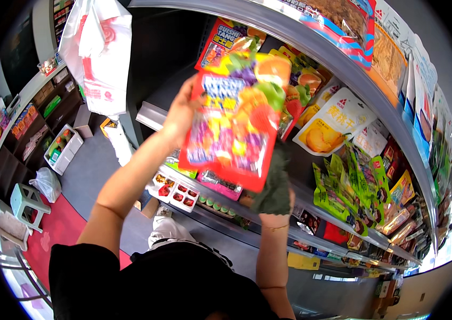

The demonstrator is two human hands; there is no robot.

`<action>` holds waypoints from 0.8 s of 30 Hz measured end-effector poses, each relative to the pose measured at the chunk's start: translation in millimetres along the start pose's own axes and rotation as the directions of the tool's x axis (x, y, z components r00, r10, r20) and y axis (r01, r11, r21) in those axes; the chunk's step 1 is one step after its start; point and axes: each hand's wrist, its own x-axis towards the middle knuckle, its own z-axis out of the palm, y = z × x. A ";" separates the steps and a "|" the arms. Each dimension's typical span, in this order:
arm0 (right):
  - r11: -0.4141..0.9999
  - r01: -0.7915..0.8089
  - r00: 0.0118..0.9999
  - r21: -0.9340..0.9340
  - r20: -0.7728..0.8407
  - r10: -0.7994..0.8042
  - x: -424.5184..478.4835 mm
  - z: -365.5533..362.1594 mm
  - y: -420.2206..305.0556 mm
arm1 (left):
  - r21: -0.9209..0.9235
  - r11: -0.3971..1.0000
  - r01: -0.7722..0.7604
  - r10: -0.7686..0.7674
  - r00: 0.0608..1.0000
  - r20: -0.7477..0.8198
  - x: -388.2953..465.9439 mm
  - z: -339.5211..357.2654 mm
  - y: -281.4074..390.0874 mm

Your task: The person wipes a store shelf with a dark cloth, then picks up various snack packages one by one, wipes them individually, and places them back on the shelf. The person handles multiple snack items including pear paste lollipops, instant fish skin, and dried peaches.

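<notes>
My left hand (182, 110) grips the left edge of a red bag of fruit candy (232, 128), its front facing up and slightly blurred. The bag is tilted in front of the shelf. A dark green cloth (275, 182) is in my right hand (291, 198), against the bag's lower right side. The cloth and bag hide most of that hand's fingers. Behind the held bag, a similar candy bag (220, 42) leans at the back of the metal shelf (170, 86). More fruit candy bags (304, 86) stand to its right.
White dried-fruit pouches (332, 124) and green snack packs (350, 188) fill the right of the shelf. A curved upper shelf edge (330, 52) overhangs it. White plastic bags (106, 60) hang at left. Below are fruit trays (178, 196); a stool (30, 202) stands farther left.
</notes>
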 end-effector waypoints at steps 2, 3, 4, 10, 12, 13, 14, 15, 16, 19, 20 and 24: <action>0.923 0.200 0.962 -0.329 -0.112 -0.249 12.9 21.3 -18.2 | 0.048 0.991 -0.124 0.126 0.991 -0.040 40.3 -18.5 10.8; 0.795 0.302 0.915 -0.527 -0.074 -0.397 20.1 23.8 -23.4 | 0.086 0.975 -0.205 0.211 0.976 -0.058 64.2 -31.2 11.0; 0.634 0.376 0.867 -0.676 0.015 -0.498 30.2 14.7 -27.3 | 0.130 0.960 -0.249 0.253 0.967 -0.020 85.9 -39.2 13.5; -0.234 0.246 0.804 -0.941 0.333 -0.492 54.8 -23.5 -13.3 | 0.244 0.890 -0.384 0.377 0.923 0.077 196.1 -77.1 15.3; -0.362 0.207 0.803 -0.909 0.369 -0.468 54.2 -23.1 -9.6 | 0.186 0.931 -0.313 0.307 0.950 0.057 221.7 -86.5 8.9; -0.351 0.199 0.807 -0.915 0.356 -0.470 53.4 -21.7 -9.3 | 0.202 0.932 -0.301 0.295 0.954 0.059 233.8 -91.4 3.4; -0.340 0.193 0.812 -0.921 0.344 -0.472 53.0 -19.6 -9.4 | 0.219 0.932 -0.290 0.284 0.957 0.061 245.2 -96.5 -1.9; -0.328 0.176 0.815 -0.928 0.325 -0.479 51.7 -19.0 -9.8 | 0.234 0.933 -0.272 0.263 0.962 0.069 252.6 -95.6 -8.0; -0.347 0.178 0.813 -0.921 0.336 -0.476 51.8 -18.8 -10.1 | 0.206 0.946 -0.251 0.244 0.968 0.059 259.4 -95.2 -13.4; -0.409 0.189 0.796 -0.893 0.383 -0.469 51.5 -18.6 -9.7 | 0.300 0.917 -0.262 0.271 0.963 0.012 278.3 -101.0 -26.4; -0.435 0.200 0.782 -0.878 0.410 -0.469 53.0 -18.0 -8.9 | 0.393 0.884 -0.254 0.288 0.957 -0.031 283.4 -105.5 -28.8; -0.459 0.193 0.773 -0.867 0.422 -0.474 54.8 -20.0 -6.9 | 0.896 0.420 -0.148 0.644 0.744 -0.179 279.5 -94.2 -42.8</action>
